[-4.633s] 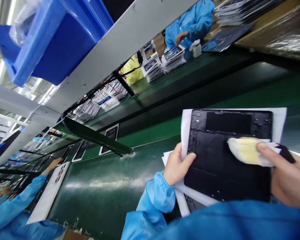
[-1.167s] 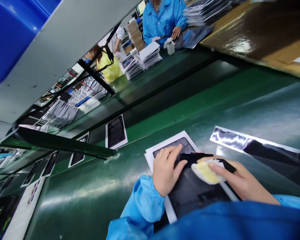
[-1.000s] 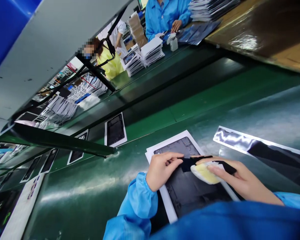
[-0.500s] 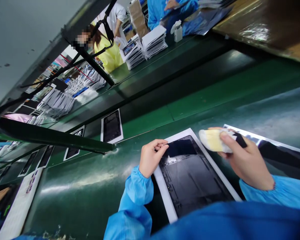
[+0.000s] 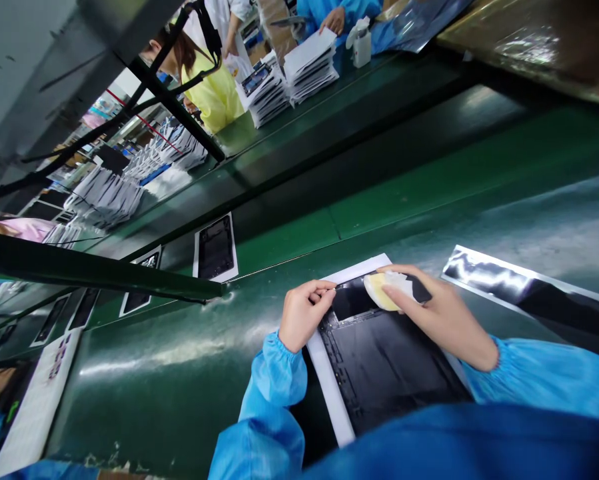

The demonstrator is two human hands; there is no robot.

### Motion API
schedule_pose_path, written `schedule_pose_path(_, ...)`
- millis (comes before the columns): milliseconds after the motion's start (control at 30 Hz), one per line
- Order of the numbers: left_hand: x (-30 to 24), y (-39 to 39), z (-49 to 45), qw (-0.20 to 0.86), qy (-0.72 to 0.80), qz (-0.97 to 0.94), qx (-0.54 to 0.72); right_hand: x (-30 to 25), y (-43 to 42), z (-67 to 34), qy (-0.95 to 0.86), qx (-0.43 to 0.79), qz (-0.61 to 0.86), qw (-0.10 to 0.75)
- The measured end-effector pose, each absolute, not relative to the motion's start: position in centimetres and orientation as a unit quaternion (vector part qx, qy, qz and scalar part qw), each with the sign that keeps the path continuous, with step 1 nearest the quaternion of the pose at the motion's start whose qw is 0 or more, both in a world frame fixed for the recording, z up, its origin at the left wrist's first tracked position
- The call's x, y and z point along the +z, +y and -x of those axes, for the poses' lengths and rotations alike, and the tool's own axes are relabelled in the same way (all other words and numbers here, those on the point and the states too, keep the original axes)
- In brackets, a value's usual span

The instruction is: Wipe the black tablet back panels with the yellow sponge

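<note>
A black tablet-like panel (image 5: pixel 389 360) with small fittings along its edge lies on a white sheet (image 5: pixel 329 400). At its upper left corner, my left hand (image 5: pixel 304 313) is closed in a pinch on the panel's edge. My right hand (image 5: pixel 444 317) grips a yellow and white wiping pad (image 5: pixel 386 288), with something dark showing beside the pad under the fingers. The pad is over the upper right part of the panel and looks in contact with it. Part of that upper edge is hidden by my hand and the pad.
A second dark sheet with a shiny border (image 5: pixel 499 283) lies to my right. Further panels on white sheets (image 5: pixel 216 247) rest on the green line (image 5: pixel 379 193). A dark post (image 5: pixel 99 267) crosses at left. Across are paper stacks (image 5: pixel 312 67), a white bottle (image 5: pixel 362 43) and co-workers.
My right hand has moved left with the wiping pad, from beside the panel onto its upper right part. My left hand stays at the corner. The view has shifted slightly.
</note>
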State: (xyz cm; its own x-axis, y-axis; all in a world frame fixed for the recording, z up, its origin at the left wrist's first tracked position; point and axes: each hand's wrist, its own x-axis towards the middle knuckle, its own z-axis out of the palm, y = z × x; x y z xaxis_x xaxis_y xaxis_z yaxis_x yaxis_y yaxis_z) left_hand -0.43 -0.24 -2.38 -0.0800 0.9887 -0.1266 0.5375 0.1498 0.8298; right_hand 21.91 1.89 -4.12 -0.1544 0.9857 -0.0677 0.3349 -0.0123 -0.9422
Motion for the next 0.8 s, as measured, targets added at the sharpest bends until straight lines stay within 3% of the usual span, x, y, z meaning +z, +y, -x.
schedule_pose_path(800, -2.69, -0.48, 0.35, 0.329, 0.673, -0.592, 0.297, -4.30, 1.60, -21.81, -0.629, 0.443, 0.552, 0.321)
